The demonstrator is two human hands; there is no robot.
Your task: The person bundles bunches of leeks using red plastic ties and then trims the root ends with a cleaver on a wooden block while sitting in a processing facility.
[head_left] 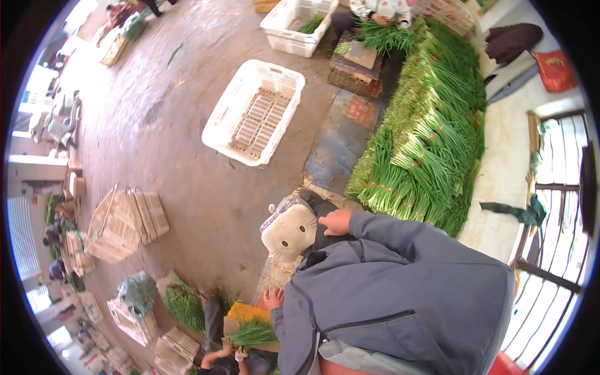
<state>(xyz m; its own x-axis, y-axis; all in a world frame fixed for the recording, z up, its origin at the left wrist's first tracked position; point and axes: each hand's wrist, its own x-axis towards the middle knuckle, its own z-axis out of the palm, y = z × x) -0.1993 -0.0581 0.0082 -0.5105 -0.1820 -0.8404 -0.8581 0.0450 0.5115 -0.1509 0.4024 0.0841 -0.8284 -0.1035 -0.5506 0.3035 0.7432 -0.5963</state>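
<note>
My right hand point(335, 222) is over dark trousers beside a pale cat-face cushion point(287, 235), index finger extended and other fingers loosely bent, holding nothing visible. My left hand point(273, 299) is lower left at my grey jacket's side, fingers apart and empty, near a yellow object point(242, 310). The cushion has dark eyes and whiskers. Banded bundles of green leafy stalks point(428, 147) form a long pile to the right. Below left, a co-worker's hands point(234, 350) are at more green stalks point(253, 332).
An empty white crate point(253, 114) lies ahead on the concrete floor point(169, 150); another point(297, 28) holds greens. Stacked crates point(125, 222) stand left. A person point(378, 15) handles stalks beyond a low block point(355, 62). A wall ledge point(506, 162) and barred window point(556, 250) border the right.
</note>
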